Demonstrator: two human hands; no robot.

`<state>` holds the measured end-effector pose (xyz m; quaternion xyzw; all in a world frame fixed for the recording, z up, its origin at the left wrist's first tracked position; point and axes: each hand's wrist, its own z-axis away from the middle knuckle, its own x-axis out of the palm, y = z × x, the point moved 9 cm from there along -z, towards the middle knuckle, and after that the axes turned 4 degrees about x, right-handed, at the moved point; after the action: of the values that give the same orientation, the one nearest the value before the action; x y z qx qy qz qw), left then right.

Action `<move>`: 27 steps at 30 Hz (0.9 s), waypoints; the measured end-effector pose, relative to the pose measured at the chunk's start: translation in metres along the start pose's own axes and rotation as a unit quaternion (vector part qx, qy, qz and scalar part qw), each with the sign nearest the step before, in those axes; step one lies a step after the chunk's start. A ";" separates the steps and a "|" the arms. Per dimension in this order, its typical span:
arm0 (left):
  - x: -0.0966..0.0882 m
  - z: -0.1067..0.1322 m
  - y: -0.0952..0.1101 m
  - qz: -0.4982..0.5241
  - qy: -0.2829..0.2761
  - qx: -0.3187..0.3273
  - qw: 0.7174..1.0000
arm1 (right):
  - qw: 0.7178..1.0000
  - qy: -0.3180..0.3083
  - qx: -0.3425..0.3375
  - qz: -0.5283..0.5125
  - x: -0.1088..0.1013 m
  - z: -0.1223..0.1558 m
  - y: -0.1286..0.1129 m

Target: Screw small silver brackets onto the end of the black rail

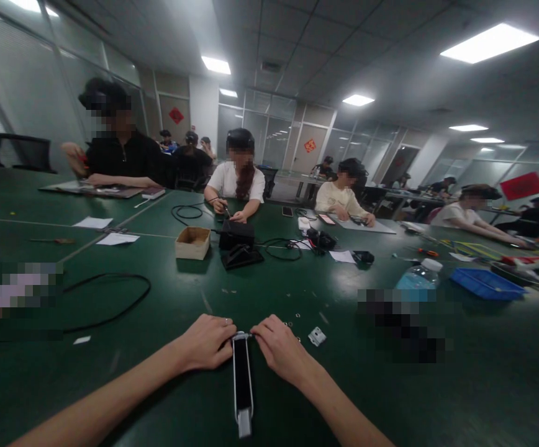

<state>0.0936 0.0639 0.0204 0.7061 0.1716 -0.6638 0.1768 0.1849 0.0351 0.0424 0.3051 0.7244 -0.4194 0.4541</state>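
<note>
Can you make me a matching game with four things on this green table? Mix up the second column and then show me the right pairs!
Things:
1. Long black piece with pale edges
2. Bottle
3. Tan box
4. Tray

Clues:
A. Blue, to the right of a bottle
B. Its far end is between the left hand and the right hand
C. Open on top, left of a black stand
D. Has a white cap

Right pairs: 1-B, 2-D, 3-C, 4-A
</note>
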 end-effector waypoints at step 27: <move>0.002 0.002 -0.002 -0.004 0.022 -0.013 1.000 | 0.998 -0.031 0.045 -0.019 -0.010 0.002 0.014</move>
<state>0.0910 0.0643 0.0181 0.7176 0.1868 -0.6467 0.1790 0.2011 0.0387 0.0461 0.2983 0.6962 -0.4690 0.4542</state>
